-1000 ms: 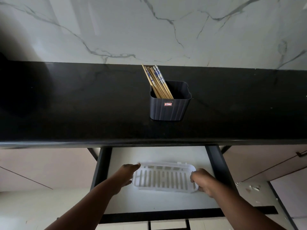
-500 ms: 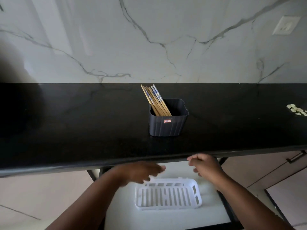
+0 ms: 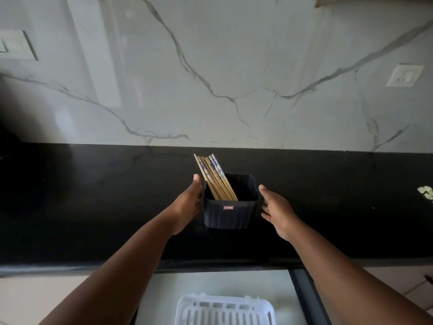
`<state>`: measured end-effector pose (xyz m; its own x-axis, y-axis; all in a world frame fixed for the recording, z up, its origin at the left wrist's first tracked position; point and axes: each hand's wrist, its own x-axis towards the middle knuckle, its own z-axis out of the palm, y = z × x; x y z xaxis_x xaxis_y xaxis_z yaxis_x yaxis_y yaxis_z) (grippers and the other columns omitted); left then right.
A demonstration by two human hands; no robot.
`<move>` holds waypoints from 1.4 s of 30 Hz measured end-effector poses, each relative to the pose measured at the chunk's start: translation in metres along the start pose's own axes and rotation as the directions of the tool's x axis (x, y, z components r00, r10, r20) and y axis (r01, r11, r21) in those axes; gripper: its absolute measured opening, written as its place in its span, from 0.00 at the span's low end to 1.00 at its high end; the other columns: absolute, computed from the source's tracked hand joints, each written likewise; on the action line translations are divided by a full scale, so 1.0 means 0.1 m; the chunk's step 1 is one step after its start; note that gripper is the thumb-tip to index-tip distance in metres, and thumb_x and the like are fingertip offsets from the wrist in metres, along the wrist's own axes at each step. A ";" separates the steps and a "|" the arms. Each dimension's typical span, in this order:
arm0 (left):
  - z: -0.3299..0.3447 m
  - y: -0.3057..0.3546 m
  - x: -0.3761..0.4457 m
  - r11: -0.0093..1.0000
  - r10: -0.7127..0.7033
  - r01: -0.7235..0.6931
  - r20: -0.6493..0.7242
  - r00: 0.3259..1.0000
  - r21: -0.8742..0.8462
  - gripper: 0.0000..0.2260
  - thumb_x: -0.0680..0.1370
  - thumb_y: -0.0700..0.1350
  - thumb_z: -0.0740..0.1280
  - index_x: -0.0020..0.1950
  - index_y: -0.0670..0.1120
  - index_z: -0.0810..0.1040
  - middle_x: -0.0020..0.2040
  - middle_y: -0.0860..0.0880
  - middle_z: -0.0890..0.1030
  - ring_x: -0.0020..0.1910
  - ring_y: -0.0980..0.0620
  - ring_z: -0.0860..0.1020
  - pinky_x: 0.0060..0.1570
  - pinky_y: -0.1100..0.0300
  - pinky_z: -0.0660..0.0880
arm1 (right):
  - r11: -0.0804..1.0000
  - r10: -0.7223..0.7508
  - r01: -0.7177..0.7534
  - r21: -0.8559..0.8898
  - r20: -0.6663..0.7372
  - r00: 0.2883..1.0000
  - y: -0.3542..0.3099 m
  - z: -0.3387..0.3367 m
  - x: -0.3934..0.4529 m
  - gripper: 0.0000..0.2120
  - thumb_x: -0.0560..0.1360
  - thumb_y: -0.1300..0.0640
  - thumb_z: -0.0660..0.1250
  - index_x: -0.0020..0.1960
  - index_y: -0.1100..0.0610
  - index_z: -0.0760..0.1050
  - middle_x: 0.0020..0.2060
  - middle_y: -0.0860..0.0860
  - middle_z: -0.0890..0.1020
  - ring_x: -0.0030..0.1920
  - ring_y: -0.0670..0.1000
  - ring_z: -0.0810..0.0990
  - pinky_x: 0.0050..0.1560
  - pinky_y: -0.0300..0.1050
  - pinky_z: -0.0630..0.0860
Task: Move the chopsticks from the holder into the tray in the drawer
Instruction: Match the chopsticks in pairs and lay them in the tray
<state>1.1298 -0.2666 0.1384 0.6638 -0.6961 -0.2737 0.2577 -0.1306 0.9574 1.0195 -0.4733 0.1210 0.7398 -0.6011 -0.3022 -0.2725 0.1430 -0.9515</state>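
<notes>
Several wooden chopsticks (image 3: 213, 177), some with blue-patterned tops, lean left inside a dark square holder (image 3: 228, 215) standing on the black counter (image 3: 93, 207). My left hand (image 3: 187, 205) is flat against the holder's left side, fingers extended. My right hand (image 3: 275, 208) hovers just off its right side, fingers spread, with a small gap to the wall. Neither hand holds anything. A white slotted tray (image 3: 225, 310) lies in the open drawer (image 3: 302, 292) below the counter edge.
A marble backsplash (image 3: 234, 78) rises behind the counter, with a white outlet (image 3: 404, 75) at the right and a switch plate (image 3: 14, 44) at the left. Small pale bits (image 3: 425, 192) lie on the counter's far right.
Both hands have left the tray in the drawer, risen over the counter edge and reached either side of the holder. The view has tilted upward.
</notes>
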 end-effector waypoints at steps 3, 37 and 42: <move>0.08 -0.04 -0.01 1.000 0.028 -0.028 0.019 0.999 0.004 0.34 0.77 0.69 0.45 0.77 0.51 0.60 0.76 0.49 0.64 0.74 0.50 0.62 0.68 0.58 0.60 | 0.998 0.015 -0.020 0.056 0.083 0.996 0.02 0.06 0.04 0.28 0.77 0.40 0.63 0.73 0.52 0.66 0.73 0.53 0.68 0.71 0.55 0.67 0.64 0.49 0.69; -0.11 -0.16 -0.29 0.927 0.121 -0.053 -0.160 0.980 0.372 0.23 0.79 0.47 0.66 0.73 0.47 0.67 0.64 0.51 0.77 0.62 0.54 0.75 0.65 0.51 0.72 | 0.543 -0.126 0.239 -0.805 0.203 0.971 -0.36 0.91 0.24 0.07 0.74 0.54 0.70 0.46 0.58 0.81 0.42 0.53 0.84 0.43 0.53 0.83 0.44 0.47 0.80; -0.09 -0.21 -0.28 0.953 0.077 -0.033 -0.137 0.988 0.301 0.23 0.79 0.46 0.65 0.73 0.48 0.65 0.63 0.51 0.78 0.59 0.56 0.78 0.56 0.60 0.75 | 0.671 -0.120 0.232 -0.704 0.206 0.971 -0.29 0.86 0.29 0.05 0.73 0.56 0.73 0.46 0.56 0.79 0.43 0.51 0.83 0.44 0.50 0.82 0.48 0.48 0.80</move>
<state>1.1124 -0.2376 0.1252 0.7715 -0.6009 -0.2091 0.0127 -0.3140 0.9493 1.1022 -0.4273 0.1346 0.8777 -0.4392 -0.1917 -0.4445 -0.5967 -0.6681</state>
